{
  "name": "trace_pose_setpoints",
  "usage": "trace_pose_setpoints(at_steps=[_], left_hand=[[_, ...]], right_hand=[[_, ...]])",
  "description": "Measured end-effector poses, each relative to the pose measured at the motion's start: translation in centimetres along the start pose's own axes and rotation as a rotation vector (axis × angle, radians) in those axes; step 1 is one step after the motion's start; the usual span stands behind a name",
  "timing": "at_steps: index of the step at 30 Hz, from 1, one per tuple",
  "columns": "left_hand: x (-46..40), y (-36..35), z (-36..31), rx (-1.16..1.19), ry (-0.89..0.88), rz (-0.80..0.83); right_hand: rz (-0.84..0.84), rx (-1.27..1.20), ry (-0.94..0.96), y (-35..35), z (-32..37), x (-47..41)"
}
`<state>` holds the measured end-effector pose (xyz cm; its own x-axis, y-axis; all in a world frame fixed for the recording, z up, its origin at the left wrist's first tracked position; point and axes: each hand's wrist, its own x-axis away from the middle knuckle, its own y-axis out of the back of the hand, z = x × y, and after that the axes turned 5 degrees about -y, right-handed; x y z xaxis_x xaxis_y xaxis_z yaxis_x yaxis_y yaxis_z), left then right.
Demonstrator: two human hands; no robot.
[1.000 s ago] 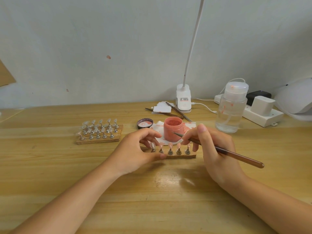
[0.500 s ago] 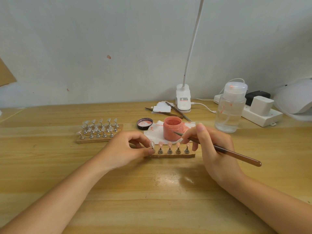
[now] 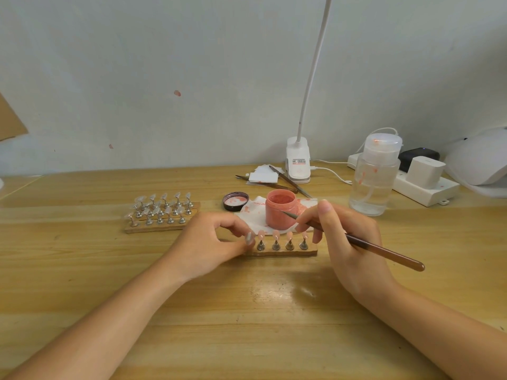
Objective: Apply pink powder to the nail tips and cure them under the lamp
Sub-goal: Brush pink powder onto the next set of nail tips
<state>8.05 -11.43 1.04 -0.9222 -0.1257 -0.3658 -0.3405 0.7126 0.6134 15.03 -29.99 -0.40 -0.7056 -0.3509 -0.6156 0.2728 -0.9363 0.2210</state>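
Observation:
A small wooden strip [image 3: 285,253] holds a row of metal stands with pink nail tips [image 3: 275,235]. My left hand [image 3: 208,242] pinches the leftmost stand with its clear tip [image 3: 249,238] between thumb and fingers. My right hand [image 3: 348,242] grips a brown brush [image 3: 384,249], whose tip points at the open jar of pink powder [image 3: 281,212] just behind the strip. The jar stands on a stained white tissue [image 3: 251,212]. A white curing lamp [image 3: 480,160] sits at the far right edge.
A second wooden block with several clear tips on stands [image 3: 160,212] lies to the left. The jar lid [image 3: 235,201], a clear pump bottle [image 3: 374,176], a clip desk lamp [image 3: 299,165], spare brushes [image 3: 285,179] and a power strip [image 3: 425,185] crowd the back.
My left hand drew back to the left end of the strip and closed on the leftmost stand. The right hand and brush stayed nearly still.

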Motion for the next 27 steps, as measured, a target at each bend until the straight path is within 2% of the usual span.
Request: trace_pose_setpoints(at_steps=[3, 5, 10, 14, 19, 27], left_hand=[[-0.2, 0.2, -0.5, 0.223, 0.025, -0.135], [-0.3, 0.0, -1.2, 0.306, -0.020, -0.187], [-0.2, -2.1, -1.8, 0.173, -0.220, -0.277], [-0.4, -2.6, -0.8, 0.102, -0.210, -0.348], [-0.6, -2.7, -0.6, 0.124, -0.207, -0.323], [-0.6, -2.7, -0.4, 0.137, -0.191, -0.329]], right_hand=[[-0.014, 0.006, -0.005, 0.1, 0.3, -0.2], [-0.025, 0.010, -0.015, 0.1, 0.5, -0.3], [-0.079, -0.028, -0.066, 0.1, 0.5, -0.5], [-0.113, -0.094, -0.121, 0.2, 0.1, -0.9], [-0.085, -0.080, -0.164, 0.8, 0.6, -3.2], [0.040, 0.273, -0.196, 1.0, -0.3, -9.1]])
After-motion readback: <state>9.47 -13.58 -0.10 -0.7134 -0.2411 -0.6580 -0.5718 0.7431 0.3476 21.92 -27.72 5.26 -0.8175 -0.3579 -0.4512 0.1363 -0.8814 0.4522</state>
